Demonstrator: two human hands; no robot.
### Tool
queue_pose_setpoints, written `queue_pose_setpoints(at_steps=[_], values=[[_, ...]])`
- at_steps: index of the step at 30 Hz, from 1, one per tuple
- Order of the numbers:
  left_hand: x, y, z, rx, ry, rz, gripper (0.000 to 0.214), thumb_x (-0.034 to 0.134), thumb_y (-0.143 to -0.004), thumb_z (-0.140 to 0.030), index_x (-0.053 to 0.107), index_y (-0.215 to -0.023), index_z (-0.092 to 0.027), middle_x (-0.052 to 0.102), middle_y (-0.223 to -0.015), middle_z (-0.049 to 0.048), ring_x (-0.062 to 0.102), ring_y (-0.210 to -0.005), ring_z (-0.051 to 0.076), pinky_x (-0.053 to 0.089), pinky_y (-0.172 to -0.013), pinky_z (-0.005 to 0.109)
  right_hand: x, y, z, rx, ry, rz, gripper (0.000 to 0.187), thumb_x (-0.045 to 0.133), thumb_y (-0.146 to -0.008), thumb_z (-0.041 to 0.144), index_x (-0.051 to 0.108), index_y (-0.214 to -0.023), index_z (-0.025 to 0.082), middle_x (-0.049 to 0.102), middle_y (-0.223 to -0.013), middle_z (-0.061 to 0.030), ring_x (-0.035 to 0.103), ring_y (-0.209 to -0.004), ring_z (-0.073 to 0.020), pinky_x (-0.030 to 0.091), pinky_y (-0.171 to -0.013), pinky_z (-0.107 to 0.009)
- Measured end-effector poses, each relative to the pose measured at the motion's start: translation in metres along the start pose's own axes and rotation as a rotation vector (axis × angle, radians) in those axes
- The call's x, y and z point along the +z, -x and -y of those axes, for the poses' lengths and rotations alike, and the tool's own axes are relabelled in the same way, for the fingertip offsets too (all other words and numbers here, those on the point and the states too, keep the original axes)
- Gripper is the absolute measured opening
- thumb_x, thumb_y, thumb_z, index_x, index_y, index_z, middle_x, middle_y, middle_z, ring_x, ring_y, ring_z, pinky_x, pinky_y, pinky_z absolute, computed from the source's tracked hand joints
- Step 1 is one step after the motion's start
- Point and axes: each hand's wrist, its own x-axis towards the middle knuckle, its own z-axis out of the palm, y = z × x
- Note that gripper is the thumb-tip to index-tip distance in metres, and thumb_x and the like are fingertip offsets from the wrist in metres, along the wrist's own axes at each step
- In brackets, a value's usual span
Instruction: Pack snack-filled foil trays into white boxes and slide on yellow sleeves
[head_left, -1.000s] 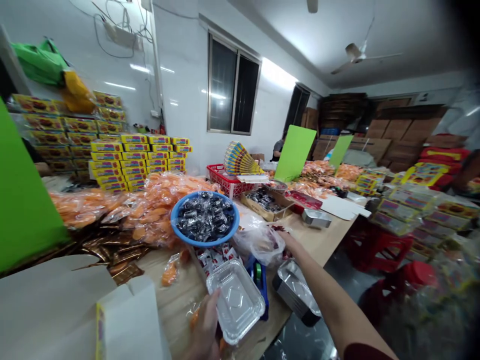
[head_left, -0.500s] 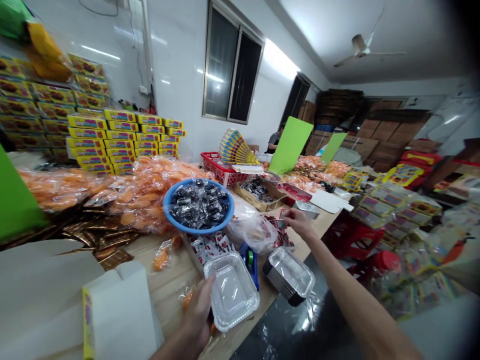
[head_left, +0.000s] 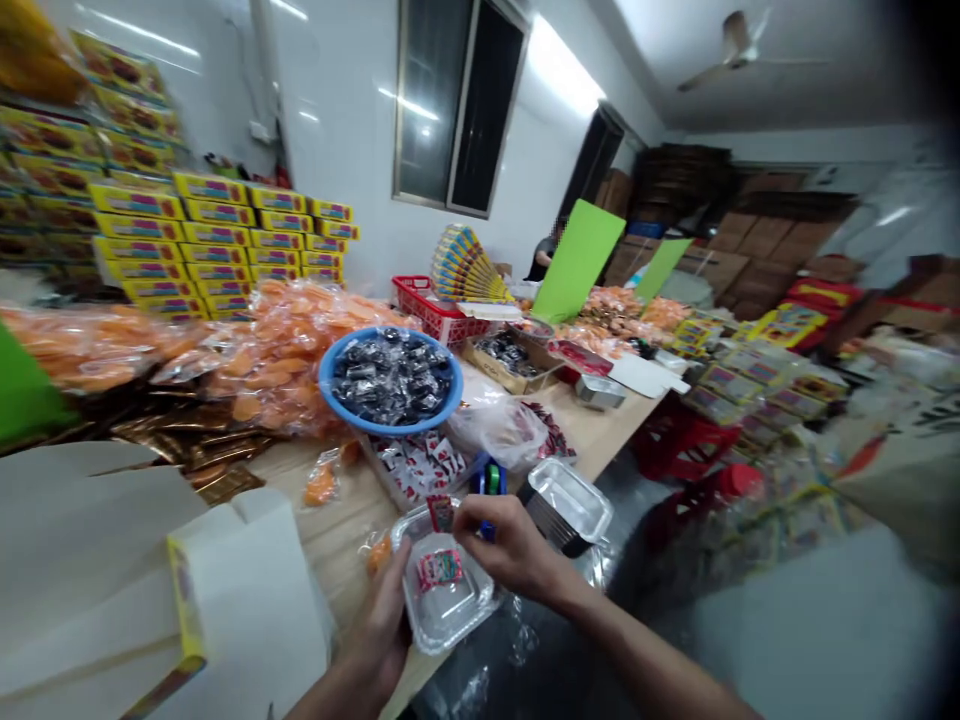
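One foil tray is gripped at its left side by the half-curled left hand; red sachet, laid inside it; second sachet, pinched above it by the bunched right hand.

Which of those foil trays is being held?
The tray in the left hand, with a red packet lying inside; neither hand holds the stacked trays to its right.

Two hands, one held foil tray, one sachet inside it, one blue basin, three green panels
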Motion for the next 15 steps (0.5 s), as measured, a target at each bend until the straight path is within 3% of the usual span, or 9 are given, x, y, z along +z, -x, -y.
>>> queue_pose_setpoints(at_steps=[2,5,7,9,12,15], values=[[-0.004,0.002,0.001,-0.006,-0.041,-0.018,0.035,0.052,-0.089,-0.031,0.058,-0.119,-0.012,0.074,-0.094,0.0102,0.071,-0.083,0.024,0.052,-0.089,0.039,-0.015,0.009,-0.010,0.040,0.069,-0.116,0.011,0.052,-0.076,0.012,0.057,-0.069,0.018,0.057,-0.066,0.0022,0.050,-0.062,-0.0105,0.039,-0.060,-0.021],[-0.014,0.005,0.002,-0.021,-0.050,-0.010,0.038,0.055,-0.087,-0.035,0.058,-0.120,-0.014,0.073,-0.100,0.0105,0.070,-0.087,0.025,0.053,-0.089,0.040,-0.061,0.031,-0.045,0.206,0.220,-0.326,0.008,0.054,-0.075,0.019,0.056,-0.068,0.018,0.057,-0.064,0.0012,0.051,-0.061,-0.0128,0.039,-0.060,-0.023],[-0.024,0.007,0.001,-0.020,-0.050,-0.007,0.040,0.055,-0.087,-0.037,0.058,-0.119,-0.014,0.073,-0.101,0.0115,0.070,-0.089,0.027,0.053,-0.089,0.041,-0.093,0.046,-0.077,0.337,0.322,-0.351,0.010,0.054,-0.074,0.025,0.055,-0.067,0.019,0.056,-0.061,0.0010,0.050,-0.059,-0.0142,0.039,-0.057,-0.025],[-0.034,0.009,-0.003,-0.002,-0.054,-0.023,0.039,0.055,-0.087,-0.037,0.059,-0.117,-0.013,0.073,-0.099,0.0119,0.070,-0.090,0.027,0.053,-0.090,0.041,-0.115,0.054,-0.106,0.407,0.415,-0.258,0.010,0.055,-0.070,0.028,0.055,-0.065,0.019,0.055,-0.060,0.0004,0.051,-0.058,-0.0157,0.038,-0.056,-0.026],[-0.046,0.010,-0.012,0.058,-0.025,-0.076,0.035,0.055,-0.087,-0.033,0.060,-0.115,-0.012,0.073,-0.099,0.0110,0.069,-0.093,0.025,0.052,-0.091,0.038,-0.116,0.040,-0.123,0.362,0.599,-0.238,0.013,0.054,-0.073,0.030,0.060,-0.073,0.018,0.061,-0.072,-0.0043,0.056,-0.065,-0.0185,0.040,-0.061,-0.028],[-0.050,0.009,-0.023,0.133,0.002,-0.098,0.034,0.055,-0.088,-0.030,0.060,-0.116,-0.013,0.073,-0.100,0.0102,0.069,-0.095,0.023,0.053,-0.091,0.036,-0.082,-0.008,-0.110,0.177,0.622,-0.183,0.016,0.050,-0.081,0.026,0.064,-0.083,0.017,0.065,-0.086,-0.0075,0.059,-0.075,-0.0188,0.043,-0.069,-0.029]])
